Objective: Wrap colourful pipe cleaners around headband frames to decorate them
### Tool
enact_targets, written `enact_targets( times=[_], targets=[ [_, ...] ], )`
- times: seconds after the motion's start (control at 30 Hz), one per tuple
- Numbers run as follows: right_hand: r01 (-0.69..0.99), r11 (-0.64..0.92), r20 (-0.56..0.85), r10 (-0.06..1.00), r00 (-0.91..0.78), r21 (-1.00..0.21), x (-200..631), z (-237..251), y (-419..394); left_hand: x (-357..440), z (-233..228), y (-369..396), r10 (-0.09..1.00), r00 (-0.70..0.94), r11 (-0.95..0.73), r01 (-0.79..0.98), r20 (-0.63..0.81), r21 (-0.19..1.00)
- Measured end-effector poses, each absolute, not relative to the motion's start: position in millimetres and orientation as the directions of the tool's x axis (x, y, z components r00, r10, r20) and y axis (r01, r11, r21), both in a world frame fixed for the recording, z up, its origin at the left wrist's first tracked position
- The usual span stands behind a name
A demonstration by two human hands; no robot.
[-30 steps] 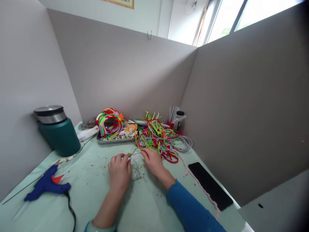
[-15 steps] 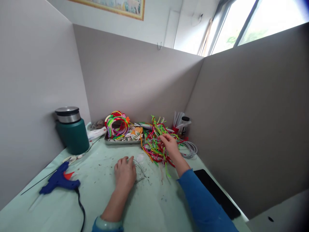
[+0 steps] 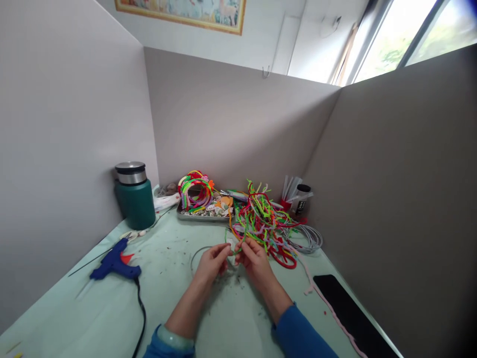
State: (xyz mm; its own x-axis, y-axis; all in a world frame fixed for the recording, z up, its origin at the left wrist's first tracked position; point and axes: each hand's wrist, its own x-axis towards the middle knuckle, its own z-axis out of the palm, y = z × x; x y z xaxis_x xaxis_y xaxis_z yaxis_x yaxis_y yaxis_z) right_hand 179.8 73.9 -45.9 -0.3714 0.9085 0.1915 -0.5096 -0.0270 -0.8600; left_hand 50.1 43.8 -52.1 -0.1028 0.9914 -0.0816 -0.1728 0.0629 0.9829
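My left hand (image 3: 211,262) and my right hand (image 3: 256,259) are close together over the middle of the table, fingers pinched. Between them runs a green pipe cleaner (image 3: 236,252), gripped at both sides, its ends sticking up. A thin grey wire hoop (image 3: 194,256) curves out beside my left hand; the hand hides part of it, and I cannot tell whether the fingers hold it too. Just beyond my right hand lies a tangled heap of coloured pipe cleaners (image 3: 261,209).
A metal tray (image 3: 204,218) holds wrapped headbands (image 3: 196,189) and small decorations. At left are a blue glue gun (image 3: 115,261) with its cord and a green flask (image 3: 134,204). Coiled grey hoops (image 3: 311,238), a jar (image 3: 301,199) and a black flat slab (image 3: 350,308) are at right.
My right hand has come back from the heap, drawing out a green pipe cleaner, and met my left hand, which now pinches it too. A pink strand now trails over the black slab. The view has shifted.
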Motion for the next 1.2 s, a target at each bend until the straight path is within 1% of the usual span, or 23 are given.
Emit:
enact_targets(
  times=[0.03, 0.1, 0.17, 0.2, 0.23, 0.3, 0.37, 0.4, 0.43, 0.5, 0.63, 0.77, 0.83, 0.9, 1.0, 1.03, 1.1, 1.13, 1.2],
  targets=[
    [-0.507, -0.031, 0.197, 0.900, -0.389, -0.861, 178.7, -48.0, 71.8, 50.2, -52.8, 43.7, 0.987, -0.093, 0.111, -0.189, -0.130, 0.976],
    [-0.502, -0.029, 0.208, 0.889, -0.409, -0.864, 178.7, -49.6, 68.9, 50.6, -53.7, 43.2, 0.975, -0.071, 0.200, -0.154, -0.212, 0.968],
    [-0.500, -0.014, 0.223, 0.884, -0.410, -0.866, 180.3, -49.2, 67.3, 51.1, -53.8, 42.8, 0.971, -0.077, 0.221, -0.073, -0.226, 0.973],
    [-0.502, -0.009, 0.228, 0.884, -0.408, -0.865, 181.2, -48.8, 66.9, 51.4, -53.5, 42.5, 0.976, -0.081, 0.201, -0.009, -0.201, 0.979],
    [-0.505, -0.005, 0.230, 0.886, -0.403, -0.863, 182.1, -48.6, 66.9, 51.6, -52.9, 41.9, 0.985, -0.088, 0.152, 0.075, -0.145, 0.986],
    [-0.514, 0.001, 0.226, 0.899, -0.376, -0.858, 183.4, -48.8, 67.8, 51.9, -51.2, 40.0, 0.996, -0.084, -0.006, 0.292, 0.032, 0.956],
    [-0.521, 0.016, 0.209, 0.926, -0.315, -0.853, 184.4, -49.5, 70.0, 52.2, -49.0, 37.1, 0.976, -0.046, -0.163, 0.504, 0.214, 0.848],
    [-0.523, 0.027, 0.199, 0.940, -0.276, -0.852, 184.8, -49.9, 71.3, 52.5, -48.0, 35.6, 0.967, -0.020, -0.198, 0.575, 0.255, 0.794],
    [-0.523, 0.038, 0.187, 0.953, -0.236, -0.852, 185.3, -50.3, 72.8, 52.7, -47.2, 34.3, 0.962, 0.006, -0.218, 0.617, 0.272, 0.756],
    [-0.517, 0.054, 0.162, 0.973, -0.165, -0.855, 186.6, -51.2, 75.8, 53.2, -46.2, 32.6, 0.959, 0.025, -0.230, 0.651, 0.282, 0.723],
    [-0.516, 0.064, 0.114, 0.991, -0.065, -0.854, 187.8, -54.4, 80.1, 53.0, -45.1, 32.9, 0.939, -0.072, -0.207, 0.662, 0.337, 0.720],
    [-0.562, 0.063, 0.088, 0.996, -0.018, -0.825, 183.5, -57.9, 80.0, 52.1, -43.4, 34.1, 0.905, -0.177, -0.194, 0.638, 0.387, 0.745],
    [-0.603, 0.066, 0.091, 0.996, -0.011, -0.795, 180.4, -58.0, 78.9, 50.9, -43.7, 34.8, 0.890, -0.248, -0.165, 0.607, 0.382, 0.777],
    [-0.623, 0.069, 0.109, 0.994, -0.026, -0.779, 178.8, -56.7, 77.7, 48.8, -45.2, 36.0, 0.890, -0.302, -0.133, 0.545, 0.342, 0.828],
    [-0.566, 0.095, 0.165, 0.984, -0.074, -0.819, 180.0, -54.8, 76.8, 44.9, -47.6, 38.6, 0.923, -0.309, -0.090, 0.409, 0.230, 0.908],
    [-0.537, 0.108, 0.185, 0.978, -0.092, -0.837, 180.8, -54.6, 76.6, 43.9, -47.8, 39.4, 0.935, -0.307, -0.066, 0.342, 0.178, 0.937],
    [-0.495, 0.130, 0.217, 0.969, -0.122, -0.859, 181.7, -55.3, 76.2, 42.7, -46.6, 40.6, 0.946, -0.320, -0.013, 0.146, 0.059, 0.989],
    [-0.486, 0.131, 0.224, 0.965, -0.136, -0.864, 181.5, -56.1, 76.0, 42.4, -45.4, 40.9, 0.944, -0.331, -0.001, 0.023, 0.008, 1.000],
    [-0.489, 0.112, 0.215, 0.964, -0.159, -0.865, 180.1, -57.8, 75.5, 41.8, -42.3, 41.1, 0.932, -0.357, -0.015, -0.221, -0.066, 0.975]
  ],
)
